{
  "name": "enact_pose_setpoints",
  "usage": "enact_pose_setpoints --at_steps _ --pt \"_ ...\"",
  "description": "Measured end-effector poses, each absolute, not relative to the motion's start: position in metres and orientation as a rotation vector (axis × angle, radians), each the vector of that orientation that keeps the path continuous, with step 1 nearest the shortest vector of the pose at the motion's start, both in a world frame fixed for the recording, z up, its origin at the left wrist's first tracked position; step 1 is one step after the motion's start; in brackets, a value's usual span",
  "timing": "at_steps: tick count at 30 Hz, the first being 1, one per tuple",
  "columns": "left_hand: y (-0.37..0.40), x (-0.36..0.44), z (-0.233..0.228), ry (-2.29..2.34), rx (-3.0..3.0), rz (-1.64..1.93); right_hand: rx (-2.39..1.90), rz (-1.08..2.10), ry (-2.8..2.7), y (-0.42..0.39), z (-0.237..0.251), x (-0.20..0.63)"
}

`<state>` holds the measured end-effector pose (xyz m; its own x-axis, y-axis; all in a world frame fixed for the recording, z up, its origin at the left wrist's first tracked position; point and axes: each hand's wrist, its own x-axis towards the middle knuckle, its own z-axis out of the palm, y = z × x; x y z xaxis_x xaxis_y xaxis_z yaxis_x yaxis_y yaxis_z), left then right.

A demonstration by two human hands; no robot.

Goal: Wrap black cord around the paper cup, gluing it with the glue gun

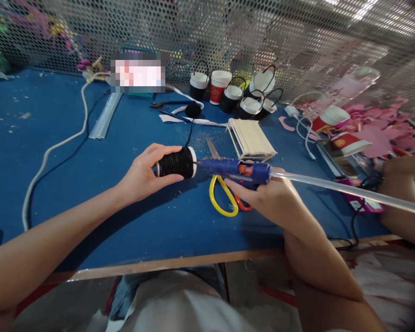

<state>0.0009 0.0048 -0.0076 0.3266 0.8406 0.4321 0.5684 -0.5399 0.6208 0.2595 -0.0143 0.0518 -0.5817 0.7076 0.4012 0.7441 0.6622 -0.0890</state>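
My left hand point(143, 173) grips a small cup wound with black yarn point(176, 162), held on its side above the blue table point(72, 184). My right hand point(266, 196) holds a blue hot glue gun point(238, 169) with its nozzle touching the cup's white rim. A long clear glue stick point(349, 191) sticks out of the gun's back toward the right. A black yarn strand runs from the cup up to a black yarn ball point(192, 109).
Yellow-handled scissors point(221, 193) lie under the gun. A stack of wooden sticks point(251, 138) sits behind them. Several black-wrapped cups with handles point(242, 94) stand at the back by a perforated metal screen. Another person's arm point(404, 184) and pink paper cutouts point(383, 129) are at right. A white cable point(51, 147) crosses left.
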Motion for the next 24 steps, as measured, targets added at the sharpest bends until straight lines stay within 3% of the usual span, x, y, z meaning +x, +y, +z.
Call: enact_pose_setpoints --at_steps 5,13,24 --pt "0.004 0.001 -0.008 1.218 2.314 1.063 -1.109 -0.125 -2.496 -0.012 0.050 0.262" --pt "0.001 -0.001 -0.008 1.157 2.441 1.025 -1.352 0.285 -2.196 -0.012 0.042 0.259" --pt "0.000 0.002 -0.011 1.112 2.596 0.982 -1.379 0.375 -2.134 -0.007 0.033 0.261"
